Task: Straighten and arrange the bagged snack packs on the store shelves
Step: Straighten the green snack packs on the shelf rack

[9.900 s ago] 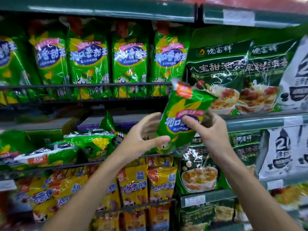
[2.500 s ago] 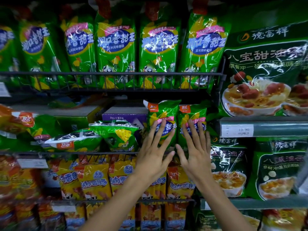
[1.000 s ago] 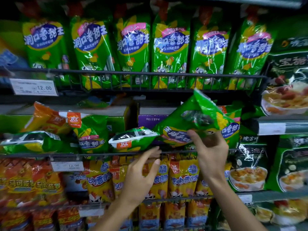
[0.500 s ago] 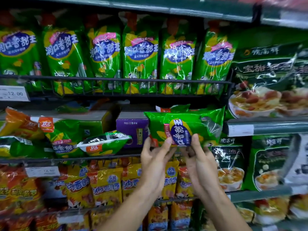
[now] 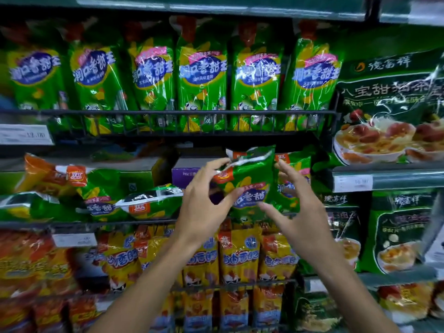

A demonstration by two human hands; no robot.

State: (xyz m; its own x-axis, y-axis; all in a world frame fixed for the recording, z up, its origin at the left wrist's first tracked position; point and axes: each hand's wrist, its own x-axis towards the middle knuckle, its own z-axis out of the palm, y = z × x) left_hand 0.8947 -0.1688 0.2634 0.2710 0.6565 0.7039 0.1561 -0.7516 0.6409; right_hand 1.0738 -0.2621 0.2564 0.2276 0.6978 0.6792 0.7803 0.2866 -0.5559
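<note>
Middle shelf, right of centre — your left hand (image 5: 204, 200) pinches the small glossy green foil snack pack (image 5: 249, 186) between thumb and curled fingers, near its crimped top edge and left side. You hold it upright with its printed face towards you, probably to stand it in line. It sits just left of an upright green pack of the same kind (image 5: 292, 179) already in place.

Your right hand (image 5: 295, 212) is spread wide, fingers straight and apart, holding nothing. It hovers at the pack's right edge, likely ready to steady or flatten it; whether the fingertips touch the foil, you cannot tell.

Pack material — thin crinkled plastic film, shiny, puffed, soft-sided. It will likely slump unless it leans on a neighbour.

Same shelf, to the left — several fallen green packs (image 5: 149, 203) lie flat or slanted behind the dark wire front rail (image 5: 96, 223), not yet stood up. A purple cardboard box (image 5: 185, 174) stands behind them.

Upper shelf — a row of tall green plastic bags (image 5: 201, 75), upright, shoulder to shoulder, held in by a black wire fence (image 5: 192, 121).

Lower shelf — yellow glossy packs (image 5: 240, 255), upright in a row.

Right bay — large dark green bags with a bowl picture (image 5: 384, 104), broad, flat-faced.
</note>
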